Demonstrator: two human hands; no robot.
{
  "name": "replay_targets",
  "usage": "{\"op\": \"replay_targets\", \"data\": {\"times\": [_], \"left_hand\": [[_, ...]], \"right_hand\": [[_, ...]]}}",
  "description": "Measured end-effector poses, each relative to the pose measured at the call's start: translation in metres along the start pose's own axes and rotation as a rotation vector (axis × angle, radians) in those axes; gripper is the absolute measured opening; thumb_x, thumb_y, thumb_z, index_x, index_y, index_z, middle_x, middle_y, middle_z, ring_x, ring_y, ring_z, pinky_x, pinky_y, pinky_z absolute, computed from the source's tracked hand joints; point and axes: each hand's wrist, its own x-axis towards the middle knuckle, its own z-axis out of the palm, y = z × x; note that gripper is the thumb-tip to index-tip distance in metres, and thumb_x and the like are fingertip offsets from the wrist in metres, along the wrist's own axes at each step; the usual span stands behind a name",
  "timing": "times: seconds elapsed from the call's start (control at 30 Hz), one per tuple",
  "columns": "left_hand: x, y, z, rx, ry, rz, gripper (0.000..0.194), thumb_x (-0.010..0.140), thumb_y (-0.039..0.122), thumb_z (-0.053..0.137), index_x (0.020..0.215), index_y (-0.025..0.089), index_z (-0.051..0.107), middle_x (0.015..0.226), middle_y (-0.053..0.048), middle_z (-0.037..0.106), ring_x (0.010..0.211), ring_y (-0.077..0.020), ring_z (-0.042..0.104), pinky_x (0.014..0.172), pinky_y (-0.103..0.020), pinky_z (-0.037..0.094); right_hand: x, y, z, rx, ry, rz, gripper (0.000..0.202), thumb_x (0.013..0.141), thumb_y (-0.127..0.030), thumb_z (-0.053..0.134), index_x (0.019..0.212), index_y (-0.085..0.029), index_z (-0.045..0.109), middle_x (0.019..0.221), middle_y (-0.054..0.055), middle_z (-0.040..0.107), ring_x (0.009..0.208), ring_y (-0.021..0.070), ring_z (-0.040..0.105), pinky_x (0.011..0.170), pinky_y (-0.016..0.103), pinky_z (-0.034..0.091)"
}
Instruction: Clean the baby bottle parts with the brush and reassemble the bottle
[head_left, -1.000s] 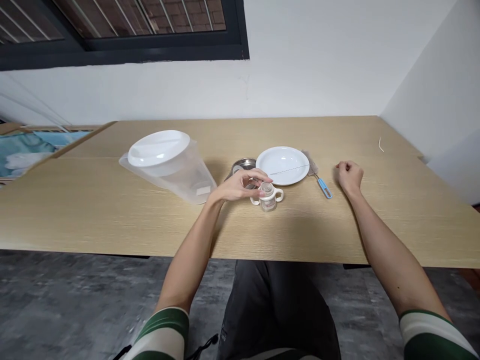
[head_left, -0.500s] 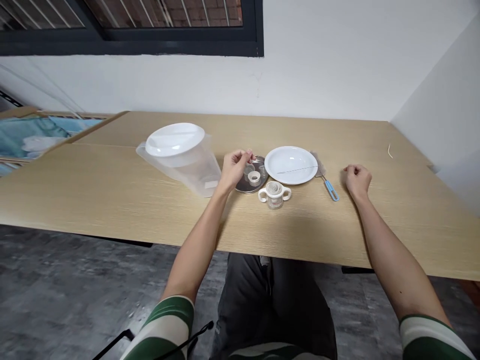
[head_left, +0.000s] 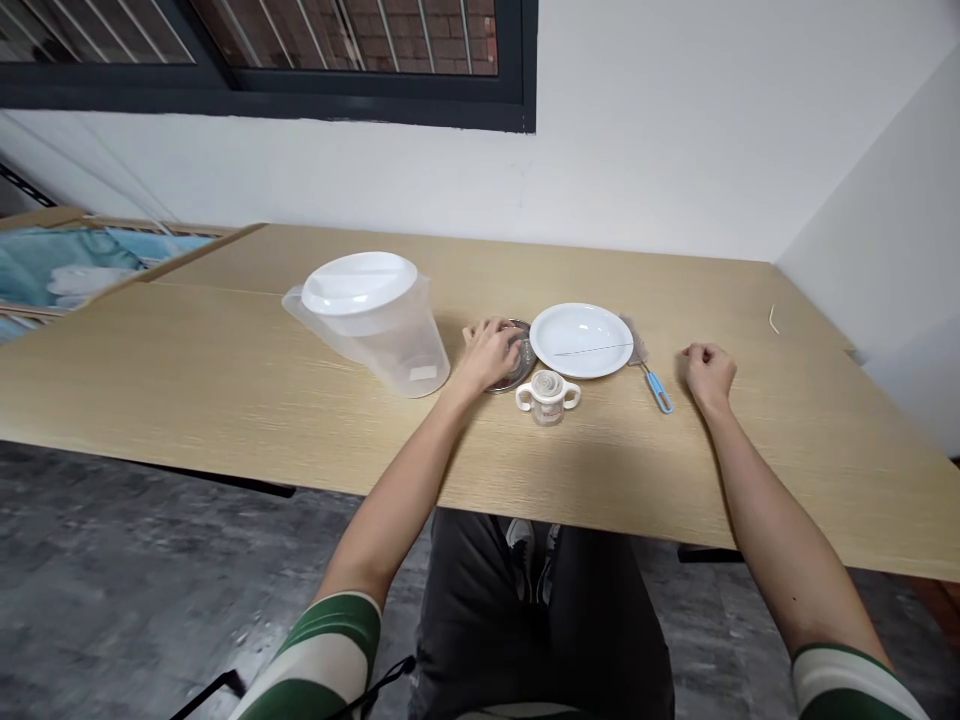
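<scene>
Head view, left to right: on the bench (head_left: 225, 380) stood a translucent pitcher (head_left: 394, 345) with a white lid. The left hand (head_left: 491, 352) lay over a round metal tray (head_left: 517, 380), its fingers partly curled; whether they had hold of anything could not be told from this angle. Near the tray's closer edge stood a two-handled cup (head_left: 548, 402). Beyond it lay a white plate (head_left: 577, 322), then a blue-handled brush (head_left: 658, 391). The right hand (head_left: 710, 373), closed in a fist with nothing visible in it, rested on the bench.
</scene>
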Motion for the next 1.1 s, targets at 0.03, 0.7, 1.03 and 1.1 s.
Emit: {"op": "replay_targets", "data": {"times": [0.03, 0.7, 1.03, 1.1], "left_hand": [[0.001, 0.002, 0.003, 0.026, -0.021, 0.001, 0.039, 0.1, 0.032, 0.043, 0.126, 0.024, 0.07, 0.14, -0.014, 0.06, 0.13, -0.0357, 0.046, 0.105, -0.056, 0.033], [0.006, -0.012, -0.01, -0.138, 0.125, -0.062, 0.013, 0.094, 0.031, 0.056, 0.089, 0.022, 0.064, 0.115, -0.009, 0.074, 0.107, -0.0286, 0.066, 0.095, -0.045, 0.044], [-0.002, -0.021, -0.014, 0.047, -0.055, 0.032, 0.012, 0.091, 0.023, 0.052, 0.092, 0.022, 0.064, 0.103, -0.012, 0.075, 0.095, -0.0301, 0.07, 0.078, -0.039, 0.05], [-0.001, -0.021, -0.011, 0.027, -0.077, 0.041, 0.012, 0.09, 0.02, 0.052, 0.091, 0.021, 0.064, 0.103, -0.012, 0.074, 0.095, -0.0291, 0.069, 0.08, -0.038, 0.05]], "right_hand": [[0.0, 0.0, 0.0, 0.0, 0.0, -0.003, 0.027, 0.081, -0.028, 0.046, 0.074, -0.015, 0.069, 0.062, 0.003, 0.06, 0.062, 0.0183, 0.052, 0.066, 0.033, 0.034], [-0.006, -0.005, 0.001, -0.006, -0.033, -0.056, 0.031, 0.081, -0.033, 0.045, 0.073, -0.016, 0.07, 0.065, 0.005, 0.064, 0.061, 0.0184, 0.052, 0.066, 0.033, 0.037], [-0.005, -0.001, 0.002, -0.018, -0.068, -0.07, 0.033, 0.081, -0.037, 0.046, 0.074, -0.016, 0.07, 0.063, 0.004, 0.062, 0.06, 0.0176, 0.049, 0.064, 0.033, 0.036], [-0.005, -0.002, 0.001, -0.018, -0.079, -0.064, 0.033, 0.082, -0.037, 0.046, 0.075, -0.016, 0.07, 0.062, 0.003, 0.06, 0.059, 0.0175, 0.049, 0.064, 0.032, 0.035]]}}
